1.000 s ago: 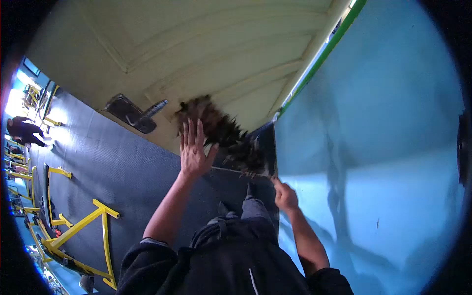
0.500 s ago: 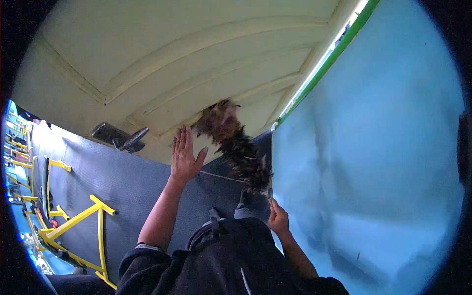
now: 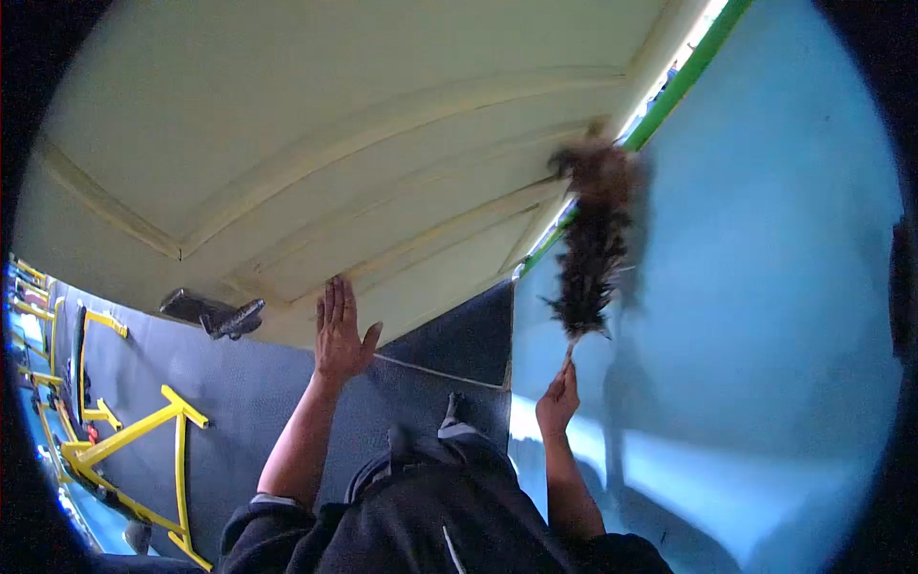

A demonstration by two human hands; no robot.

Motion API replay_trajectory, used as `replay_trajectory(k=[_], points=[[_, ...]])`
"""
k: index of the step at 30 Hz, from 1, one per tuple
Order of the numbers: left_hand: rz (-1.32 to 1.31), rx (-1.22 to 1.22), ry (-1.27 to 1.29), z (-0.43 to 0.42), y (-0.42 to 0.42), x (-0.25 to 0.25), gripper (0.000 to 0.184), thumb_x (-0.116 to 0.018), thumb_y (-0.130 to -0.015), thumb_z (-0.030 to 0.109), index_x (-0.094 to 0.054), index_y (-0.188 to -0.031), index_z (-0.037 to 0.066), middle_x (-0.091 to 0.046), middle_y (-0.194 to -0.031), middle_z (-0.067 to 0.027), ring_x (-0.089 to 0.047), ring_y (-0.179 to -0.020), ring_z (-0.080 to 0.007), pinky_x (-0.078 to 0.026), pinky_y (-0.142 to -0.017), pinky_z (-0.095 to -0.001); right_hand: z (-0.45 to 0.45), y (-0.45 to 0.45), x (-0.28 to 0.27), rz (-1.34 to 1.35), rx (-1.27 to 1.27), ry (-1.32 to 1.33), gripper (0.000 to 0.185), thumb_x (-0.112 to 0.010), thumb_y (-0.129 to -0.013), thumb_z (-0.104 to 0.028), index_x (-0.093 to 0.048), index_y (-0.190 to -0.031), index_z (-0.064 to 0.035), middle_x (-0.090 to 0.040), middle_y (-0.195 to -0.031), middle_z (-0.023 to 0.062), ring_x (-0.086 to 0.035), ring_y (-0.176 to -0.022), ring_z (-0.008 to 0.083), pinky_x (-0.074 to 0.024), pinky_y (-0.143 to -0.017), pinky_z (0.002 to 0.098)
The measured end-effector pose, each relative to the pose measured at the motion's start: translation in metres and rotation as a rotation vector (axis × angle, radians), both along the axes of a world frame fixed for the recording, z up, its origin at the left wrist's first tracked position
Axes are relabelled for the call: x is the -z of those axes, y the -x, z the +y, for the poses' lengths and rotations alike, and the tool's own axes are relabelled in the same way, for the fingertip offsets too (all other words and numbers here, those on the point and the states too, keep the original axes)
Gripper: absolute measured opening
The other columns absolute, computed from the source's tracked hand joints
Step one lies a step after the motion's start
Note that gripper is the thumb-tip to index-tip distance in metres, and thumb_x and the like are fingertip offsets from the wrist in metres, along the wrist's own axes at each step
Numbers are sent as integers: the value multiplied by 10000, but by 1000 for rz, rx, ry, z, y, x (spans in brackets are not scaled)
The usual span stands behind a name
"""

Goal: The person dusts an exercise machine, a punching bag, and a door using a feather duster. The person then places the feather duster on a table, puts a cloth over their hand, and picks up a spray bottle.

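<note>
A brown feather duster [image 3: 591,249] points upward, its blurred tip near the far edge of the cream door where it meets the green frame. My right hand [image 3: 557,400] is closed around its thin handle, in front of the blue wall. Fingers stretched out, my left hand [image 3: 342,333] lies against the cream panelled door [image 3: 382,153] near its lower edge. To the left of that hand, a dark metal door handle [image 3: 212,313] sticks out from the door.
The blue wall [image 3: 746,287] rises on the right, with a green frame strip [image 3: 688,77] along its edge. On the dark floor [image 3: 258,383] at left stands yellow metal gym equipment [image 3: 134,440]. My foot [image 3: 453,409] is below the door.
The feather duster has swung up and to the right, away from the middle of the door. My right hand rose with it. My left hand stays flat on the door.
</note>
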State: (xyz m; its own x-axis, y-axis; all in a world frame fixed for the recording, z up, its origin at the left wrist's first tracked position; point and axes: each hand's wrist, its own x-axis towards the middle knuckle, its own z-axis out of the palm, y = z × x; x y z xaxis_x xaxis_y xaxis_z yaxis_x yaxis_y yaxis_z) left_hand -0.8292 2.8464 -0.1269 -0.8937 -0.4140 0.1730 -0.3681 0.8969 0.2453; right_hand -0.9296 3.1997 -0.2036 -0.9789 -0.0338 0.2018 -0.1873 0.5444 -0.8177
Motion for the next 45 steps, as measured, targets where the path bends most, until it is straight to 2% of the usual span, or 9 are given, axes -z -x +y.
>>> replay_trajectory(k=[5,15,16,21,30,32,38,42,45], points=[[-15,8,80,9,-1,9,828,-562,-824,384,-178,-1403,-67,-172,-1458,-278,-142,-1369,-411,-147,-1100,-518,-27,41,-35,-40,9,25,324,-425,-951,-123,-477,-1236,24,-607,-887,177,-557,-701,239,-452,-648,337],[-53,-14,-18,4,-3,0,853,-613,-788,327,-166,-1414,-43,-155,-1477,-242,-127,-1380,-380,-137,-1112,-501,-10,-11,35,5,-16,73,292,-413,-951,-116,-486,-1199,21,-539,-755,128,-495,-623,206,-423,-595,300],[-63,-17,-29,6,-2,-1,856,-621,-784,320,-168,-1415,-40,-157,-1476,-242,-130,-1380,-378,-140,-1112,-501,-17,-13,9,-338,47,88,344,-401,-939,-86,-466,-1269,-11,-607,-942,160,-598,-824,228,-460,-740,315],[-27,-4,-52,4,-3,-3,860,-607,-806,332,-133,-1422,-34,-154,-1470,-262,-128,-1380,-383,-134,-1113,-493,-35,-64,28,-71,-181,-85,364,-412,-922,-87,-460,-1266,23,-559,-1158,263,-541,-1062,426,-444,-881,421],[25,25,-241,-1,-42,5,873,-551,-848,404,-81,-1414,-66,-148,-1458,-291,-129,-1374,-394,-128,-1124,-446,-2,-70,-9,-316,-35,65,367,-415,-933,-85,-446,-1262,73,-569,-1159,229,-604,-862,299,-467,-742,314],[16,11,-289,2,-44,4,849,-540,-850,375,-69,-1428,-32,-118,-1478,-259,-117,-1384,-365,-116,-1135,-413,-3,-60,3,193,-277,-157,367,-425,-930,-99,-457,-1259,59,-574,-1145,238,-611,-891,316,-478,-761,314],[-65,5,-301,-8,-51,6,822,-517,-867,416,-115,-1419,-43,-173,-1454,-283,-168,-1367,-383,-173,-1120,-410,16,-109,6,59,-628,-269,351,-495,-878,-72,-524,-1221,1,-642,-953,223,-635,-861,375,-511,-744,409],[201,-8,-295,-7,-54,-6,798,-525,-866,403,-162,-1397,-70,-213,-1432,-301,-214,-1345,-406,-197,-1109,-425,-10,-90,-5,127,-348,-58,334,-438,-916,-54,-488,-1226,60,-624,-820,151,-522,-579,146,-427,-526,264],[290,-2,-244,-14,-57,2,789,-553,-851,370,-189,-1379,-91,-257,-1405,-316,-269,-1311,-428,-225,-1093,-443,-5,-90,-6,82,-596,-211,339,-445,-908,-51,-488,-1225,61,-624,-821,162,-564,-589,213,-458,-548,306]])
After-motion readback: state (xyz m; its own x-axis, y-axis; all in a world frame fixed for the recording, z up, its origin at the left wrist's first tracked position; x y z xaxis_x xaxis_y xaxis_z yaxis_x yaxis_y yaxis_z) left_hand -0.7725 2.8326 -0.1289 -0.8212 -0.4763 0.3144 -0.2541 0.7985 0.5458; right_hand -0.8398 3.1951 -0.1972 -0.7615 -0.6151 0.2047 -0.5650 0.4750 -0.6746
